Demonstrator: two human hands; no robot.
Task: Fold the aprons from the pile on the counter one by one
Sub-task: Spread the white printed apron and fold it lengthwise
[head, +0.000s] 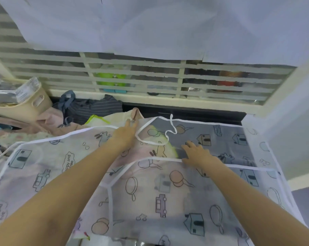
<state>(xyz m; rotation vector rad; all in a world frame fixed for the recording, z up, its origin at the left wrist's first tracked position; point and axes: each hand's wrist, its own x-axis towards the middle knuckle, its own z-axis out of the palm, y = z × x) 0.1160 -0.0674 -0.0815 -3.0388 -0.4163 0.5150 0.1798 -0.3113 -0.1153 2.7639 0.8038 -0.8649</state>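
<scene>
A translucent white apron [150,189] printed with houses, cars and rabbits lies spread flat across the counter, white trim around its edges. Its neck strap [169,134] curls in a loop near the far edge. My left hand [125,134] reaches to the apron's far edge with two fingers stretched out flat on the cloth. My right hand [196,153] rests flat with spread fingers on the apron, right of the strap. The pile of other aprons [82,110], dark striped, pink and cream, lies behind at the far left.
A beige plastic basket [31,103] holding clear packaging stands at the far left. A slatted white window frame [132,80] runs along the back of the dark counter [194,114]. A white curtain [150,23] hangs above. A white wall [292,130] closes the right side.
</scene>
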